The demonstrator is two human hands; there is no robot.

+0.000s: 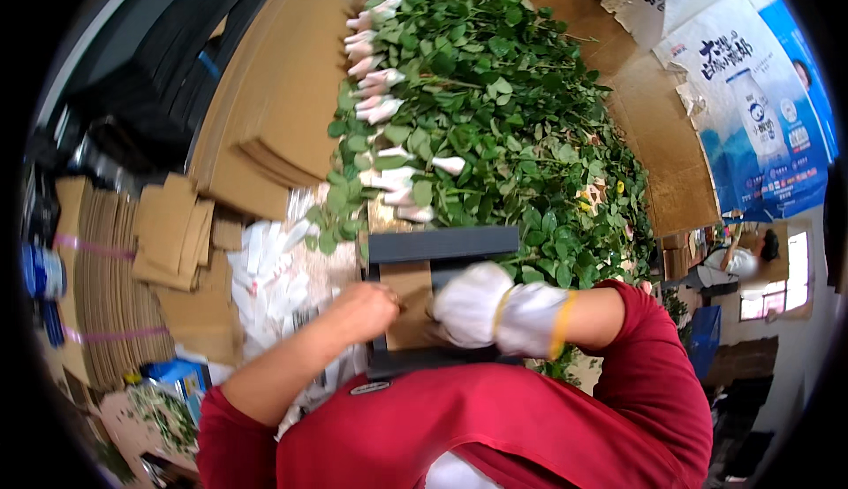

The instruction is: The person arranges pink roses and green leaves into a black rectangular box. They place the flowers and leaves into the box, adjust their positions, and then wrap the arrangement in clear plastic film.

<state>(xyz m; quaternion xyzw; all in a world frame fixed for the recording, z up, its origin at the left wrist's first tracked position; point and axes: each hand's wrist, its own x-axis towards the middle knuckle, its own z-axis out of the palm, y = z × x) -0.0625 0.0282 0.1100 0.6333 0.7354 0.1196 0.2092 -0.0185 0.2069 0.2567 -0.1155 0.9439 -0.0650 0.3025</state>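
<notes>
In front of my body lies a black box [442, 243], with a brown cardboard piece [408, 288] between its dark sides. My bare left hand [364, 311] is closed at the left edge of the cardboard, fingers curled inward. My right hand [474, 305], in a white glove with a yellow-edged cuff, is closed at the cardboard's right edge; its fingertips are mostly hidden beneath it. Just beyond the box, leafy rose stems [495, 74] cover the work surface. Their heads, in pinkish-white sleeves [380, 111], point left.
Tall cardboard sheets [274, 74] stand at the left. Nearer are bundled flat cardboard [115, 268] and a heap of white sleeves [269, 268]. A cardboard wall [658, 136] borders the stems on the right. Farther right, another person [729, 264] is in the background.
</notes>
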